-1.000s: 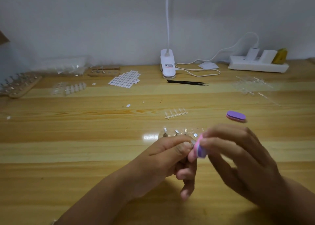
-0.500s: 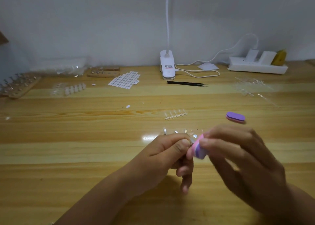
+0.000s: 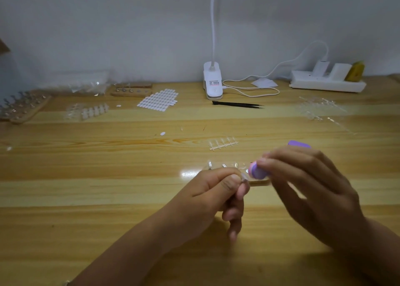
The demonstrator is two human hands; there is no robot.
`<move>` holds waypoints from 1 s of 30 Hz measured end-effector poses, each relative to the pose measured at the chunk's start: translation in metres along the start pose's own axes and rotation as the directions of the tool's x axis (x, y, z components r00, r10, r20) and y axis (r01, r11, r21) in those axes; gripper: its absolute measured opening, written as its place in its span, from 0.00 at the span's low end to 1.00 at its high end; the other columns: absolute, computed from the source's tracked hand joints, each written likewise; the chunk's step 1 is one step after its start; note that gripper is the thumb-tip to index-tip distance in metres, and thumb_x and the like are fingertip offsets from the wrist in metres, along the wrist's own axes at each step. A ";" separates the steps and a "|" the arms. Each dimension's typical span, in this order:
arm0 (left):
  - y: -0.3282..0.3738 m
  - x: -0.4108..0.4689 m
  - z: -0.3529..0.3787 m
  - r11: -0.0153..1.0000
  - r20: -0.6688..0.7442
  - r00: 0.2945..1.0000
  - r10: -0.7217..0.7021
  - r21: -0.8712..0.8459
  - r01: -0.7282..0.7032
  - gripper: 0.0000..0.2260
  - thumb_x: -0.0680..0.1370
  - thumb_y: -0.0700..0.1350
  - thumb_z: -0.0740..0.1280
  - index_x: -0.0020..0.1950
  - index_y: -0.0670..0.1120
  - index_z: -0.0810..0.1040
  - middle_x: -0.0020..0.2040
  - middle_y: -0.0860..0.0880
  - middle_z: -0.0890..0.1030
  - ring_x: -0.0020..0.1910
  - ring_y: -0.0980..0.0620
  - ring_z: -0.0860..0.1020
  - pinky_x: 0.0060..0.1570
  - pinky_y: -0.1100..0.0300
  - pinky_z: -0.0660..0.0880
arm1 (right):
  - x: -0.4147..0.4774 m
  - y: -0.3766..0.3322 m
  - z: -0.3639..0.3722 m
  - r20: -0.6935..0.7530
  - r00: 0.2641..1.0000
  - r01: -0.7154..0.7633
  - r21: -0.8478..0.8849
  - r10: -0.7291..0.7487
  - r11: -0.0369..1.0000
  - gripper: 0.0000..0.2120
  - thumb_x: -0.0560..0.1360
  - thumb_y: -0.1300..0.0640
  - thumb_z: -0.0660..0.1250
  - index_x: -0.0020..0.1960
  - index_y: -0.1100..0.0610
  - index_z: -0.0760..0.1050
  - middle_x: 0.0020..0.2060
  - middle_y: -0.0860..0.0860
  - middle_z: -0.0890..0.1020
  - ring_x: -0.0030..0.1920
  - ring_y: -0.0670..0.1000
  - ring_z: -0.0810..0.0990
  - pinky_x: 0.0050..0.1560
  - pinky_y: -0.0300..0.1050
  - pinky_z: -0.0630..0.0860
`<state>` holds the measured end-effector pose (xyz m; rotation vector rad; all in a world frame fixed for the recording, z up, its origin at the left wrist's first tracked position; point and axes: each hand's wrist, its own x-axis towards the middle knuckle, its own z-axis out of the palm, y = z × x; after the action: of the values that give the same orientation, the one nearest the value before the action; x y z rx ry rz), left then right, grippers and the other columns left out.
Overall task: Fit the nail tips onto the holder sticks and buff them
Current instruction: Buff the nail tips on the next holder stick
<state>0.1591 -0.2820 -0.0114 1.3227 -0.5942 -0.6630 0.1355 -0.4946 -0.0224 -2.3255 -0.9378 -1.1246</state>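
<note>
My left hand (image 3: 213, 193) pinches a small clear nail tip on a holder stick (image 3: 244, 178) between thumb and forefinger, low over the wooden table. My right hand (image 3: 303, 190) grips a small pink and purple buffer block (image 3: 256, 171) just right of that tip, a little apart from it. Behind my hands lies a clear holder base (image 3: 225, 166) with several sticks in it. A strip of clear nail tips (image 3: 223, 144) lies farther back. A second purple buffer (image 3: 298, 144) peeks out behind my right hand.
Black tweezers (image 3: 237, 105), a white clip lamp (image 3: 213, 84) and its cable sit at the back centre. A sheet of white adhesive tabs (image 3: 159, 100), wooden stick racks (image 3: 21, 108) and clear nail packs (image 3: 86, 112) lie at the back left. A power strip (image 3: 326, 83) stands at the back right.
My right hand has drawn the buffer up and to the right, off the nail tip. My left hand has kept its pinch and barely moved.
</note>
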 end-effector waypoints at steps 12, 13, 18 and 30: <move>0.000 0.001 0.001 1.000 -0.039 0.999 -0.005 0.020 0.005 0.13 0.82 0.44 0.56 0.40 0.41 0.71 0.27 0.51 0.67 0.24 0.51 0.73 0.28 0.64 0.72 | 0.003 -0.007 0.001 -0.034 0.999 -0.038 0.077 0.040 0.996 0.12 0.76 0.68 0.68 0.59 0.64 0.78 0.56 0.53 0.81 0.58 0.52 0.80 0.62 0.43 0.73; -0.001 0.001 0.001 0.999 -0.040 0.999 -0.001 0.035 0.002 0.14 0.82 0.44 0.56 0.41 0.37 0.70 0.27 0.51 0.67 0.24 0.52 0.73 0.28 0.63 0.72 | 0.001 -0.012 0.003 -0.027 1.000 -0.013 0.096 0.015 0.995 0.13 0.75 0.69 0.68 0.59 0.64 0.78 0.56 0.54 0.81 0.59 0.52 0.80 0.62 0.43 0.73; 0.000 0.000 -0.001 0.999 -0.054 0.998 0.010 0.039 -0.008 0.13 0.82 0.44 0.56 0.40 0.41 0.72 0.27 0.51 0.68 0.24 0.51 0.74 0.29 0.64 0.72 | 0.003 -0.002 0.000 0.036 0.999 0.010 0.038 -0.011 0.999 0.16 0.74 0.70 0.70 0.61 0.64 0.77 0.56 0.54 0.80 0.58 0.53 0.79 0.62 0.44 0.75; 0.002 0.000 -0.002 1.000 -0.082 0.997 -0.012 0.001 0.012 0.13 0.81 0.45 0.57 0.39 0.43 0.73 0.27 0.50 0.68 0.24 0.51 0.74 0.29 0.63 0.72 | 0.004 -0.008 0.002 -0.022 0.999 -0.046 -0.012 0.046 0.999 0.15 0.73 0.72 0.70 0.59 0.66 0.78 0.54 0.57 0.81 0.56 0.54 0.80 0.64 0.41 0.71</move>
<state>0.1611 -0.2803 -0.0100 1.3492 -0.5207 -0.6151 0.1324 -0.4868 -0.0200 -2.3277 -0.8676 -1.1383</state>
